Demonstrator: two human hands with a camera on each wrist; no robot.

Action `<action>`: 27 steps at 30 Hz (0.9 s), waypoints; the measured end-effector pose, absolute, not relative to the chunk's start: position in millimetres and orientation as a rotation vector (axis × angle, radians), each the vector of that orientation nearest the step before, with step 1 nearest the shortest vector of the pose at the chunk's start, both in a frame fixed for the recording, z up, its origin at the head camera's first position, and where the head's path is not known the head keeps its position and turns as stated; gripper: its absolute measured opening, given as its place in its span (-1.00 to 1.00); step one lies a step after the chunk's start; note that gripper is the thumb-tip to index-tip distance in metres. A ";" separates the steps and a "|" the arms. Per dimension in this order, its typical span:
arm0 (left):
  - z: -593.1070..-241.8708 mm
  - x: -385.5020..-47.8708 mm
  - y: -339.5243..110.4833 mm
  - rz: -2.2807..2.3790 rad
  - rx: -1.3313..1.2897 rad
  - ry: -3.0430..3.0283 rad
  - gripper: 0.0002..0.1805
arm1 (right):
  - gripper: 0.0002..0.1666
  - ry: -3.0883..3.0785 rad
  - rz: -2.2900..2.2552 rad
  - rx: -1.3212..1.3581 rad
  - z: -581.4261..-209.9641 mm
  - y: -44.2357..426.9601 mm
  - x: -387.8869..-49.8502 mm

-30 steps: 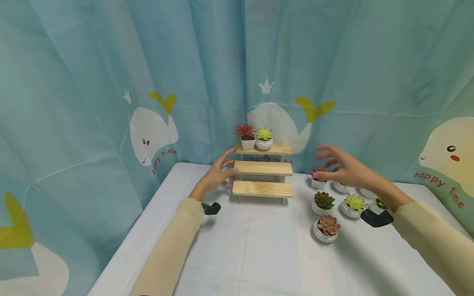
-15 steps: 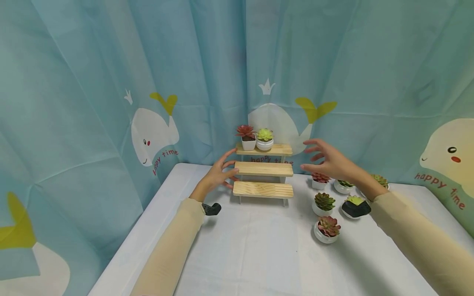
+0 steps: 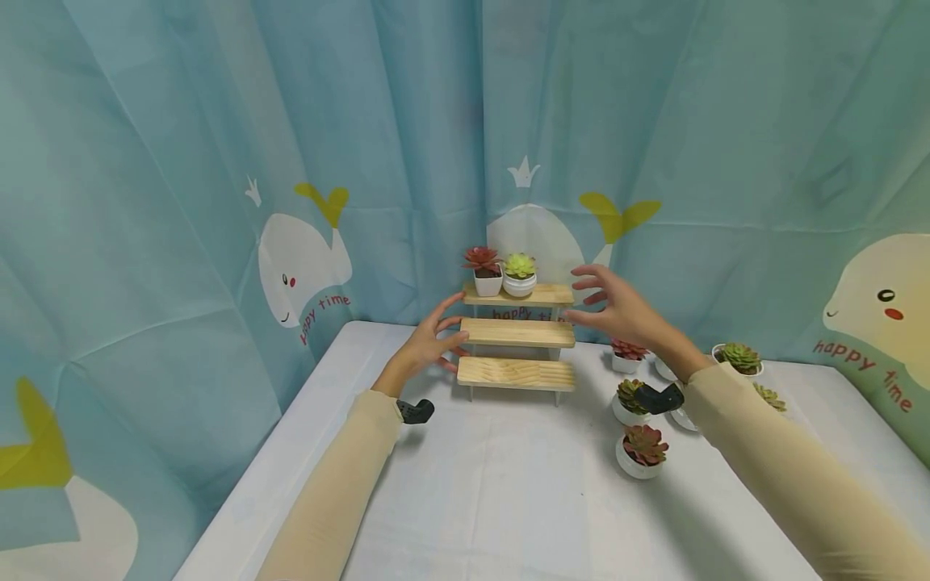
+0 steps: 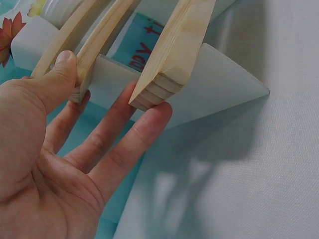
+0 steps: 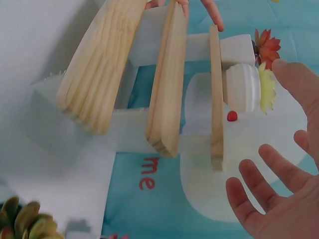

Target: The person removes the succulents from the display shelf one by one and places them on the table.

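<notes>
A three-tier wooden plant stand [image 3: 517,332] with pale planks and whitish side supports stands near the curtain. Two potted artificial succulents sit on its top tier: a red one in a square white pot [image 3: 488,280] and a yellow-green one in a round white pot [image 3: 519,283]. My left hand [image 3: 427,343] touches the left plank ends with spread, mostly straight fingers; its thumb [image 4: 65,67] lies against the middle plank. My right hand [image 3: 617,309] is beside the stand's upper right end, fingers spread and slightly bent, holding nothing. In the right wrist view a gap separates it from the top plank [image 5: 216,99].
Several more potted succulents stand right of the stand, among them a pinkish one [image 3: 643,446] in front, a dark green one [image 3: 629,397] and a red one [image 3: 628,351]. My right forearm partly covers some. A blue whale-print curtain [image 3: 407,161] hangs behind the white-covered table [image 3: 523,484].
My right hand has moved left from above the loose succulents to the stand's upper right end. My left hand has stayed at the stand's left side.
</notes>
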State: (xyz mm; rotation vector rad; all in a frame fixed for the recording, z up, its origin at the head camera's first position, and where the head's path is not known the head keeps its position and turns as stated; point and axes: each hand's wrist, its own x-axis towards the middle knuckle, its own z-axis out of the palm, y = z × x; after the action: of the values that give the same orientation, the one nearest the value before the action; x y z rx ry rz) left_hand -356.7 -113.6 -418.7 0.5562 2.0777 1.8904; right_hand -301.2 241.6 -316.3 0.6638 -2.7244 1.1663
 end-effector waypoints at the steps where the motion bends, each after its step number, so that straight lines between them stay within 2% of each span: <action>1: -418.8 -356.6 -113.9 1.889 0.559 2.078 -0.16 | -0.11 -2.721 1.173 0.655 -317.3 238.9 -303.5; 17: -414.9 -355.7 -114.6 1.880 0.554 2.085 -0.17 | -0.08 -2.725 1.288 0.533 -322.3 206.4 -334.0; 27: -417.2 -354.6 -112.6 1.883 0.559 2.098 -0.16 | -0.18 -2.734 1.258 0.488 -327.8 193.0 -350.9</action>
State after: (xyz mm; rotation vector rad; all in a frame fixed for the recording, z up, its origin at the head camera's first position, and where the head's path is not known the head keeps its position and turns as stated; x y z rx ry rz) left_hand -354.6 -112.6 -417.2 0.5585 2.0981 1.8829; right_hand -350.9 193.0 -327.8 0.4878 -2.7336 1.2582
